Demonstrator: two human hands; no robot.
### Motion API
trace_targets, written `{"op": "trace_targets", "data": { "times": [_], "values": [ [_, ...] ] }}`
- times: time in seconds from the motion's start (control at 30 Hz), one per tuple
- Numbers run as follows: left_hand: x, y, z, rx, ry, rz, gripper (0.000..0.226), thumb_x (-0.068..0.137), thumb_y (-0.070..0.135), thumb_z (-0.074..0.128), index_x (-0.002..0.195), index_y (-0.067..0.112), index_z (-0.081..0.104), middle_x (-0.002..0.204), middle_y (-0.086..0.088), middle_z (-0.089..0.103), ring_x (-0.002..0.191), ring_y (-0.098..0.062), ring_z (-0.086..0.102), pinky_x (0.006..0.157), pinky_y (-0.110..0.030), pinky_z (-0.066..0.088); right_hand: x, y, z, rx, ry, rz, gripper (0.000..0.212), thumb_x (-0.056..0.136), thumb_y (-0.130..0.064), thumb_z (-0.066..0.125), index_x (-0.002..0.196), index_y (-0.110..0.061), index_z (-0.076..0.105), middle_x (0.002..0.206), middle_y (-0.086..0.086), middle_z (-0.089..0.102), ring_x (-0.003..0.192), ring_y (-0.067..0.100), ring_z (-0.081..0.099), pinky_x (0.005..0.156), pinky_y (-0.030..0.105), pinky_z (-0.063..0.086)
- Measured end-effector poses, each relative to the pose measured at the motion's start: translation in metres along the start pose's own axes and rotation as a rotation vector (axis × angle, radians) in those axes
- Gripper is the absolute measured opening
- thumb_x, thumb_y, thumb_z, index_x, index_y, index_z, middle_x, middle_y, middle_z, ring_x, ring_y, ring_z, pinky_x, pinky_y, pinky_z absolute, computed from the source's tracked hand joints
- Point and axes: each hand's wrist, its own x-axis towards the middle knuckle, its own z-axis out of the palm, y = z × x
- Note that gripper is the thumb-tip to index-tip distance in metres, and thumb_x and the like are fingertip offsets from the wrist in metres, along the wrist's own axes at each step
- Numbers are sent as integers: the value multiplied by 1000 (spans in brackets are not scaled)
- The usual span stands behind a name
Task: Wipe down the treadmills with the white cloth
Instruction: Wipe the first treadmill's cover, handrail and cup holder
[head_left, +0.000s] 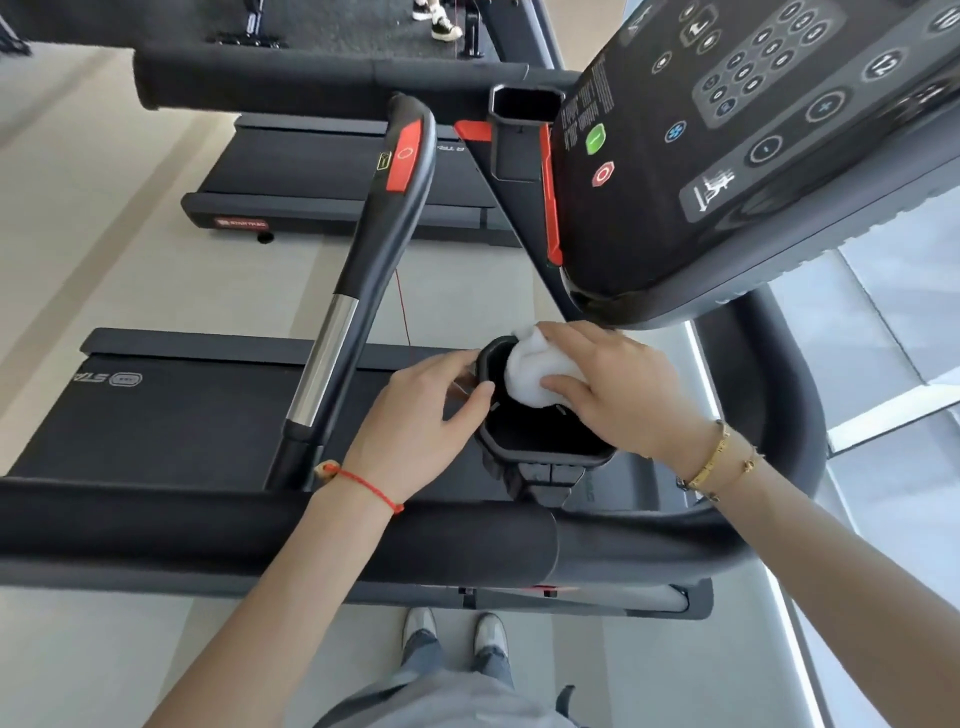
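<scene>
The right hand (618, 387) held the white cloth (537, 371) bunched under its fingers and thumb and pressed it against the inner far wall of the black cup holder (545, 441). The cloth lay partly inside the holder, at its upper rim, just below the lower edge of the control console (753, 156). The left hand (421, 415) gripped the holder's left rim, thumb curled over the edge and fingers on the outer wall. A red string bracelet (363, 486) sat on the left wrist; gold bracelets (719, 460) sat on the right wrist.

The cup holder was mounted on the near treadmill, between the angled side handle (358, 291) and the console. The side handle carried a red panel near its top and a polished metal section lower down. The padded front handrail (260, 535) ran across the view below both forearms. The running belt (156, 415) of the near treadmill lay to the left of the holder. A second treadmill (337, 176) stood beyond it, with its own cup holder (524, 114) visible beside the console.

The console face showed a green button (596, 138) and a red button (603, 173), one just above the other. The person's shoes (457, 631) stood on the pale floor (104, 649) below the handrail.
</scene>
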Motion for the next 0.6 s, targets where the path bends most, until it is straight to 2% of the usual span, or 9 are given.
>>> {"op": "trace_targets", "data": {
  "times": [0.07, 0.17, 0.23, 0.43, 0.53, 0.6],
  "values": [
    [0, 0, 1, 14, 0, 4, 39, 92, 43, 51, 126, 29, 61, 102, 17, 66, 91, 2, 62, 85, -23, 55, -17, 7, 2, 129, -4, 90, 52, 96, -36, 51, 143, -25, 33, 140, -1, 45, 104, 31, 58, 75, 34, 40],
    [0, 2, 0, 31, -2, 6, 38, 92, 41, 51, 126, 29, 61, 96, 24, 60, 90, 9, 59, 78, -2, 44, -40, 7, 5, 310, -25, 164, 55, 96, -38, 49, 144, -24, 24, 142, 1, 41, 107, 28, 53, 75, 28, 31],
    [0, 3, 0, 30, -5, 5, 33, 93, 37, 53, 123, 30, 62, 92, 25, 60, 90, 9, 59, 75, 1, 42, -43, 4, 6, 337, -18, 180, 57, 97, -37, 48, 145, -22, 22, 142, 4, 41, 111, 26, 50, 77, 27, 31],
    [-1, 6, -1, 43, -24, 3, 31, 95, 34, 53, 125, 28, 62, 96, 17, 65, 87, 2, 62, 78, -4, 43, -18, 0, -4, 333, -25, 280, 51, 98, -33, 49, 142, -12, 32, 126, 12, 56, 104, 35, 57, 78, 32, 36],
    [-1, 8, -2, 43, -28, 3, 31, 95, 33, 54, 124, 27, 63, 96, 14, 66, 87, -3, 64, 81, -17, 48, -35, -6, -2, 328, 12, 325, 55, 98, -37, 49, 143, -12, 29, 123, 11, 57, 104, 34, 56, 80, 35, 39],
    [0, 8, -1, 43, -28, 1, 31, 95, 33, 54, 124, 25, 63, 98, 12, 67, 88, -4, 65, 82, -19, 48, -48, -13, 2, 335, 20, 361, 60, 97, -39, 49, 144, -11, 25, 117, 9, 57, 100, 32, 58, 76, 34, 39]
  ]
}}
